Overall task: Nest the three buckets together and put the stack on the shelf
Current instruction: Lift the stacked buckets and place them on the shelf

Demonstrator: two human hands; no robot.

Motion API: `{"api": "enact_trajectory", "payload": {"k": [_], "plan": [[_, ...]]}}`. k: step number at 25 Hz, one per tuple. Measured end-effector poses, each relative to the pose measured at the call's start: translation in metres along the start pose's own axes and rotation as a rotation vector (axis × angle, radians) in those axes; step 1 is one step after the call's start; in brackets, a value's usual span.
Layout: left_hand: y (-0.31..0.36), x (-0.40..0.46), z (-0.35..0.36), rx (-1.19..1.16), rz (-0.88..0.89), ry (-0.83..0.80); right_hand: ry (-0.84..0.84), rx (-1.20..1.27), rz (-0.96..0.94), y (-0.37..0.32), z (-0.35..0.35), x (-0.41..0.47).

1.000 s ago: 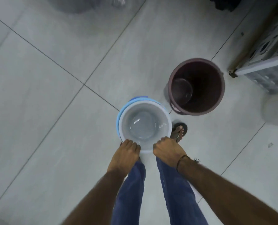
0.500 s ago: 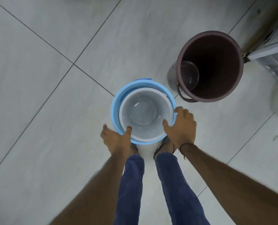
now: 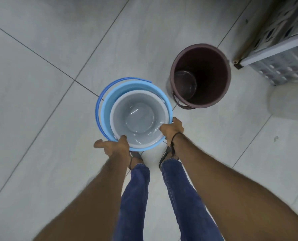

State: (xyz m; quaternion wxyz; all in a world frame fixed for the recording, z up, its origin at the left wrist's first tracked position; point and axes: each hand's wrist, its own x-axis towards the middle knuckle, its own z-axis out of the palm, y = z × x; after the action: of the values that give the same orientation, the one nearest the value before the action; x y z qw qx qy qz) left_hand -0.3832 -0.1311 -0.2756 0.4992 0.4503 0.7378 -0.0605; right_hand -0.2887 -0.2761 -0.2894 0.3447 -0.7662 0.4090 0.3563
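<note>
Head view: the left hand (image 3: 113, 146) and right hand (image 3: 172, 128) clamp the near rim of the blue bucket (image 3: 108, 103), thumbs hooked inside the white bucket (image 3: 139, 117) nested in it. Beyond the right fingers, apart, the brown bucket (image 3: 201, 75) stands on the floor (image 3: 40, 119).

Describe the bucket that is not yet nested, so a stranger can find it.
Start at the patterned shelf unit at the upper right. On the floor just left of it stands the maroon bucket, alone, empty, untouched, unlike the blue bucket holding the white one.
</note>
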Motion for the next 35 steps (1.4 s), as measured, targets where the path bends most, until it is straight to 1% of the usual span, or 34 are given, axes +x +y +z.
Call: {"api": "enact_trajectory", "payload": {"k": [2,4,5,7,10,13,16,19,21,23,26,28,29,31,33,35], "plan": [[0.052,-0.038,-0.025,0.105,0.115,0.017,-0.043,0.128,0.027,-0.024,-0.023,-0.038],[0.102,-0.077,-0.048,0.252,0.305,-0.003,-0.093,0.231,0.028,-0.048,-0.050,-0.068],[0.125,-0.099,-0.053,0.293,0.398,-0.024,-0.110,0.293,0.021,-0.065,-0.070,-0.088],[0.155,-0.137,-0.052,0.295,0.541,-0.048,-0.115,0.406,-0.023,-0.094,-0.111,-0.120],[0.179,-0.186,-0.022,0.238,0.710,-0.115,-0.037,0.485,-0.101,-0.123,-0.172,-0.131],[0.177,-0.222,0.032,0.215,0.767,-0.215,0.104,0.507,-0.120,-0.122,-0.225,-0.100],[0.155,-0.224,0.093,0.279,0.727,-0.283,0.186,0.470,-0.057,-0.106,-0.255,-0.050],[0.117,-0.192,0.167,0.407,0.602,-0.296,0.207,0.414,-0.001,-0.086,-0.261,0.027],[0.091,-0.160,0.209,0.466,0.472,-0.261,0.200,0.337,0.005,-0.077,-0.252,0.075],[0.070,-0.125,0.246,0.487,0.346,-0.196,0.185,0.235,-0.030,-0.071,-0.238,0.125],[0.044,-0.088,0.280,0.538,0.236,-0.170,0.179,0.089,-0.070,-0.056,-0.223,0.178],[0.031,-0.074,0.295,0.469,0.172,-0.222,0.125,0.075,-0.015,-0.043,-0.217,0.206],[0.028,-0.070,0.298,0.413,0.136,-0.258,0.089,0.105,0.038,-0.038,-0.216,0.215],[0.031,-0.067,0.301,0.395,0.100,-0.296,0.031,0.172,0.114,-0.037,-0.217,0.224],[0.043,-0.076,0.288,0.395,0.052,-0.325,-0.004,0.178,0.134,-0.046,-0.224,0.216],[0.066,-0.101,0.265,0.379,0.043,-0.313,-0.018,0.151,0.121,-0.066,-0.237,0.190]]}}
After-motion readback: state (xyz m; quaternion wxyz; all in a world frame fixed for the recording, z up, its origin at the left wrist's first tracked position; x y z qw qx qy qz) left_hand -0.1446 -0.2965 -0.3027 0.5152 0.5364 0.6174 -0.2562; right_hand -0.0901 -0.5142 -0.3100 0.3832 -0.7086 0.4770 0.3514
